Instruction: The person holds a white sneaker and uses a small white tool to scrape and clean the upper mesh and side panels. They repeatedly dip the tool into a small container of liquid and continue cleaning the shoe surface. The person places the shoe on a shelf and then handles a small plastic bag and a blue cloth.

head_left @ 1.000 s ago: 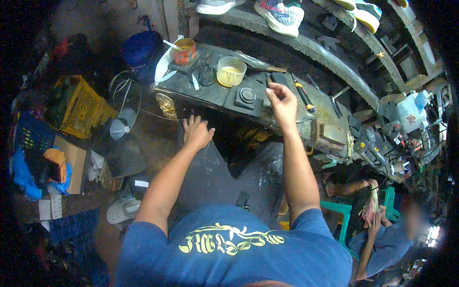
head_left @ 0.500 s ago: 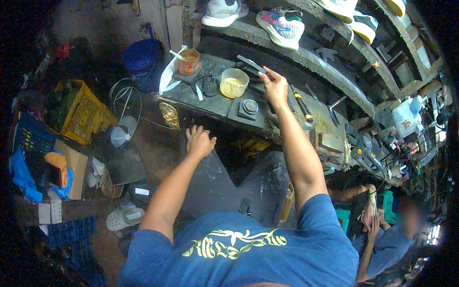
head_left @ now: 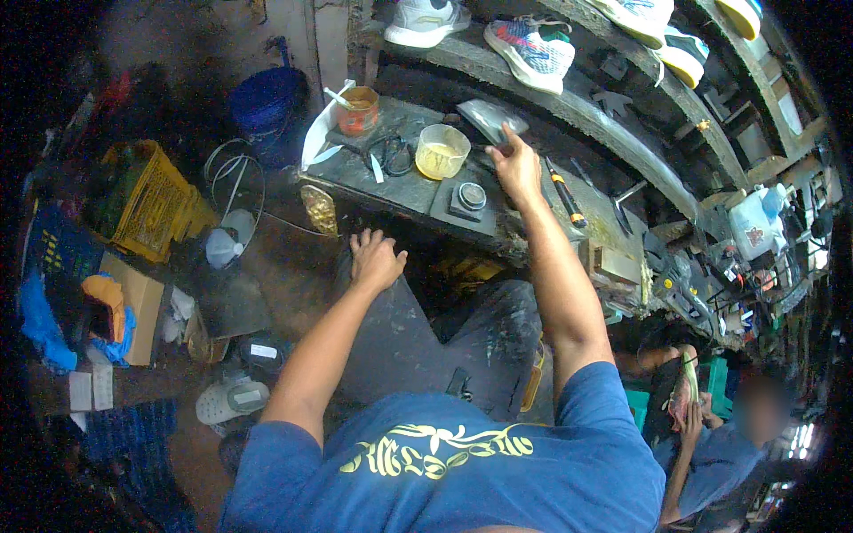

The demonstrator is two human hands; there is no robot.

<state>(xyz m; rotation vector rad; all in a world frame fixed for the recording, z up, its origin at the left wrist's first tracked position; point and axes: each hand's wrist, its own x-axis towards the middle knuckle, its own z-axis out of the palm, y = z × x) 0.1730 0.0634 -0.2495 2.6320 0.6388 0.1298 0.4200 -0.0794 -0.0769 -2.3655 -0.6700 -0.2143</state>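
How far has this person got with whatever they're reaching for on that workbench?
Done: the right hand has reached a flat grey piece at the bench's back edge. In hand: fingers touch it, grip unclear. Left: lifting it; the left hand rests empty on the knee.

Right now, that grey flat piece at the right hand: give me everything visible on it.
The grey flat piece is a thin, dull grey sheet, like rubber or leather, roughly sole-shaped with a rounded outline. It sits tilted at the back of the dark workbench, just under the shelf edge. The right hand grips its lower right edge, fingers reaching up to it. A pale yellow tub stands just to its left. Surface detail is too blurred to tell.
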